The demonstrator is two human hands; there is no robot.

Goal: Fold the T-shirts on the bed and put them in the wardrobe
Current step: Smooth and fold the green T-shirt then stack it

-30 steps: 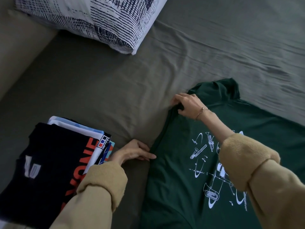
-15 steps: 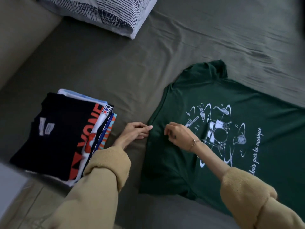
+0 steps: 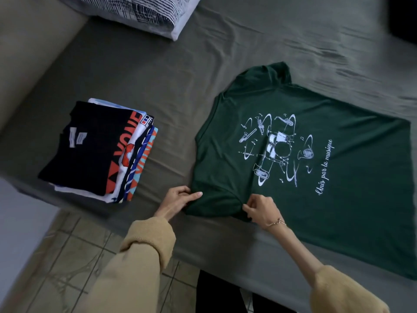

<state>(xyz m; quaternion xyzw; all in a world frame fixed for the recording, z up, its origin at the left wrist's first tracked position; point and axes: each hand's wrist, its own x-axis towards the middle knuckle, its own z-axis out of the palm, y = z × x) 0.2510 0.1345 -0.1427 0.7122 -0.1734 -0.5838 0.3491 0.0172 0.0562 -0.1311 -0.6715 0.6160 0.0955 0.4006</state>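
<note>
A dark green T-shirt (image 3: 352, 199) with a white print of instruments lies spread flat on the grey bed sheet (image 3: 171, 91), print up. My left hand (image 3: 178, 198) pinches the near sleeve's outer edge. My right hand (image 3: 261, 207) pinches the fabric at the sleeve's inner end, close to the body of the shirt. A stack of folded T-shirts (image 3: 90, 150), black on top with orange lettering at its edge, sits to the left near the bed's front edge.
A patterned navy-and-white pillow (image 3: 144, 12) lies at the head of the bed. A beige headboard (image 3: 29, 53) runs along the left. Tiled floor (image 3: 67, 263) shows below the bed's front edge.
Both hands have moved down the shirt's left side from the shoulder to the near sleeve, where they now pinch the fabric. The camera has pulled back, showing more of the shirt.
</note>
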